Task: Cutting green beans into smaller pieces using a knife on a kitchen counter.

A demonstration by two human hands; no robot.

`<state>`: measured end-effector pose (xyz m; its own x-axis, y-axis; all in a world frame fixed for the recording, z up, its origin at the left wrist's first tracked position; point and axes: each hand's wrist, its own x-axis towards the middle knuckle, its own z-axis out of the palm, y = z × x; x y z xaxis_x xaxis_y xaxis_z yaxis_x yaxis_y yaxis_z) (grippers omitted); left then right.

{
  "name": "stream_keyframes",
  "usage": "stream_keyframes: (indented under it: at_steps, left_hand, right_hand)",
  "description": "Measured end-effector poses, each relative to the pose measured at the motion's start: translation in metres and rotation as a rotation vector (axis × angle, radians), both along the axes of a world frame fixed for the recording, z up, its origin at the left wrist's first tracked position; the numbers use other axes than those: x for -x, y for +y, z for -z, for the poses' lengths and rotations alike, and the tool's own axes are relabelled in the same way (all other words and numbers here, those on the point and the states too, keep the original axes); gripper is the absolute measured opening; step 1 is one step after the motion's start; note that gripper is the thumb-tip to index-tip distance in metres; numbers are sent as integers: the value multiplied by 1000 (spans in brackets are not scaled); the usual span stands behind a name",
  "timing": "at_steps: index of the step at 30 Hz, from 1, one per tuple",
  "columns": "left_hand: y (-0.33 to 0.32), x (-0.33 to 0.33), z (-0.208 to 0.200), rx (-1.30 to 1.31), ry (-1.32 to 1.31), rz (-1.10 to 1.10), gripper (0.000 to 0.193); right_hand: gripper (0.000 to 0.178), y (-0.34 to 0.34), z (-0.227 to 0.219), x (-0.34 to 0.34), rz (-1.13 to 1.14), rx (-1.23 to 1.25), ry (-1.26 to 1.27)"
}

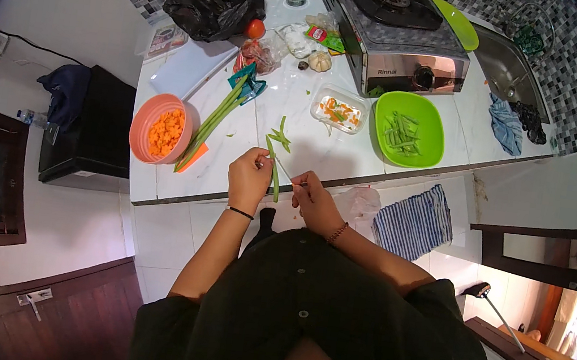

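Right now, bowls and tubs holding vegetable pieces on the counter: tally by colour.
Green: 1 (square bowl)
Coral: 1 (round bowl)
Clear: 1 (plastic tub)
Total: 3

White counter [288, 96] beneath bean pieces [280, 137]; green bowl [432, 119]

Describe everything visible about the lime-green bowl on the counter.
The lime-green bowl is squarish with rounded corners and a smooth, plastic-looking wall. It stands upright and uncovered on the white countertop near its front edge, before the stove and right of the clear container. Cut green bean pieces lie loosely inside, covering part of its bottom. Whether it touches the stove is hard to tell.
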<state>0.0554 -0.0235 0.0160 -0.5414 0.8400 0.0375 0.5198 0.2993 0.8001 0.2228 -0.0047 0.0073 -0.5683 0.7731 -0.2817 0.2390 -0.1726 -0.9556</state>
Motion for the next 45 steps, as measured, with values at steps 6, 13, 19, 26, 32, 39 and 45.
stream_keyframes:
  at_steps: [6, 13, 19, 26, 32, 39, 45]
  left_hand:
    - [-1, -1, -3, 30, -35, 4, 21]
    - [-2, 4, 1, 24, -85, 0, 23]
    - [-3, 3, -5, 23, -143, 2, 22]
    - [-3, 7, -2, 30, -193, 22, 22]
    - [-4, 4, -6, 26, -135, 18, 22]
    - [-3, 2, 3, -15, -61, 16, 19]
    - [-5, -1, 1, -23, -37, -11, 16]
  right_hand:
    - [16, -2, -1, 3, 19, -12, 22]
    - [16, -7, -4, 6, 15, -71, -4]
    - [16, -7, -5, 18, 53, -89, -56]
    - [14, 2, -4, 33, 70, -156, -117]
    - [14, 7, 3, 39, 65, -252, -136]
    - [15, 9, 7, 37, 70, -214, -119]
    - [14, -12, -7, 6, -2, -62, -118]
